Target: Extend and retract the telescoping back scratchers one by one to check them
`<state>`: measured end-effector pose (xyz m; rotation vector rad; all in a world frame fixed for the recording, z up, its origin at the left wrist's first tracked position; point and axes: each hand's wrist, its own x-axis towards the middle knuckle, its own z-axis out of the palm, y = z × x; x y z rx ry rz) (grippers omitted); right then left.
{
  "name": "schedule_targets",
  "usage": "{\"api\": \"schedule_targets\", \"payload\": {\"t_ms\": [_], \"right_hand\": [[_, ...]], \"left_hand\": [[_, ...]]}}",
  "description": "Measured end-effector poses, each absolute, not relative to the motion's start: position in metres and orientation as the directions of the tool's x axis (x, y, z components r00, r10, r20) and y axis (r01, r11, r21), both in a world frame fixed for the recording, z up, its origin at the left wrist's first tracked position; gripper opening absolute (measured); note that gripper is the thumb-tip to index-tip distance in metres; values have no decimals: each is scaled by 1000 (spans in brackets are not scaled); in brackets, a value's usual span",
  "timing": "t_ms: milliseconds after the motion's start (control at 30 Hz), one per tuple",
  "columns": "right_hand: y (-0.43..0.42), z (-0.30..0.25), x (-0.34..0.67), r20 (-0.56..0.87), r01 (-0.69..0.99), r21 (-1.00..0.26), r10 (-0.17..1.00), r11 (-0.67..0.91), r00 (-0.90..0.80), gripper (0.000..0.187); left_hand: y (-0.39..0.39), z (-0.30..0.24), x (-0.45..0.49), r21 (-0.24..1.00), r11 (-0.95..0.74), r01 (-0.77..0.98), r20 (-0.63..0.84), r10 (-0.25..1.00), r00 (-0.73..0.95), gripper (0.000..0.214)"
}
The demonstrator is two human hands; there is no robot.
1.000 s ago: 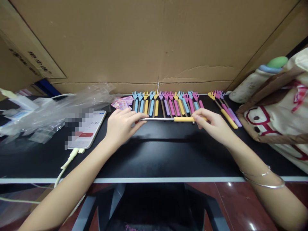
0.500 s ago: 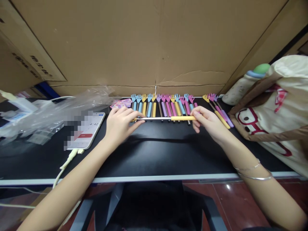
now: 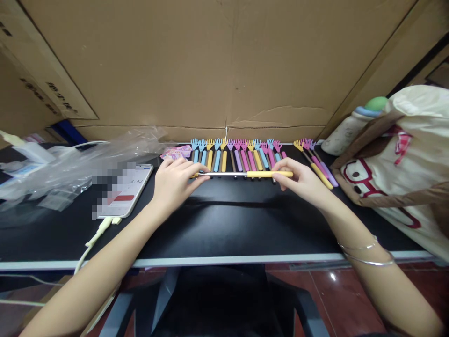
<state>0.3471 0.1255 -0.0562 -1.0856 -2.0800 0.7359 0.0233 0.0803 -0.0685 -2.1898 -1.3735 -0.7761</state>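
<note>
Between my two hands a telescopic back scratcher [image 3: 261,174] with a yellow grip and a silver rod is held level above the black desk. My left hand [image 3: 177,180] is closed around its head end, so most of the head is hidden. At the other end my right hand [image 3: 296,178] pinches the yellow grip between thumb and fingers, with the grip's tip poking out past the thumb. Behind it lies a row of back scratchers [image 3: 217,159] in blue, yellow, purple and pink, claw heads toward the cardboard. Several more back scratchers [image 3: 321,171] lie apart on the right.
On the left are clear plastic bags [image 3: 101,150] and a phone [image 3: 128,192] with a cable plugged in. Pink packets [image 3: 175,152] lie behind my left hand. A cream bag [image 3: 403,159] and a bottle [image 3: 351,128] stand right. Cardboard [image 3: 224,70] walls the back.
My right hand has shifted slightly left along the yellow grip, whose tip now shows beyond the thumb. My left hand keeps its hold on the head end.
</note>
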Motion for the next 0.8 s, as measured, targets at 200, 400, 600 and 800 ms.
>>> {"api": "schedule_targets", "payload": {"t_ms": [200, 400, 600, 800], "right_hand": [[124, -55, 345, 369, 565, -565, 796, 602, -479, 26], [127, -58, 347, 393, 624, -474, 784, 621, -481, 24], [128, -59, 348, 383, 623, -471, 781, 624, -492, 23], [125, -56, 348, 286, 528, -639, 809, 560, -513, 25]], "left_hand": [[80, -69, 23, -71, -418, 906, 656, 664, 358, 26], [78, -69, 26, -64, -426, 903, 650, 669, 362, 25], [77, -69, 25, -44, -435, 900, 649, 672, 357, 25], [78, -69, 22, 14, -447, 894, 648, 685, 333, 25]]}}
